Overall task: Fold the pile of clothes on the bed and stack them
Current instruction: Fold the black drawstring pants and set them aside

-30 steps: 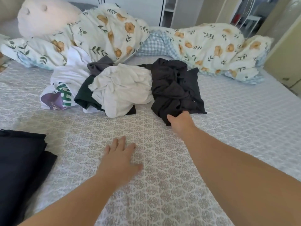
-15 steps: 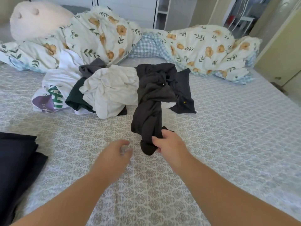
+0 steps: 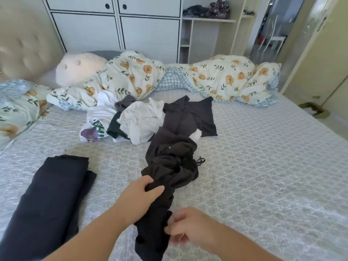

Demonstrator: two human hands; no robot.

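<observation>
L hand (image 3: pixel 139 194) & R hand (image 3: pixel 185 227) both pinch the dark garment (image 3: pixel 169 166), strung from near edge of bed (image 3: pixel 263 166) to the clothes pile (image 3: pixel 139 121). Folded dark item (image 3: pixel 56 189) lies left.

Home bedroom: bed (image 3: pixel 263 166) w/ floral duvet (image 3: pixel 226 78), padded headboard (image 3: pixel 22 48), white wardrobe (image 3: pixel 116 29) behind.

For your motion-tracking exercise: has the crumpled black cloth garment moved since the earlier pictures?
Yes. The crumpled black cloth garment has been dragged off the unfolded clothes pile toward the camera; the left hand and the right hand grip it.
</observation>
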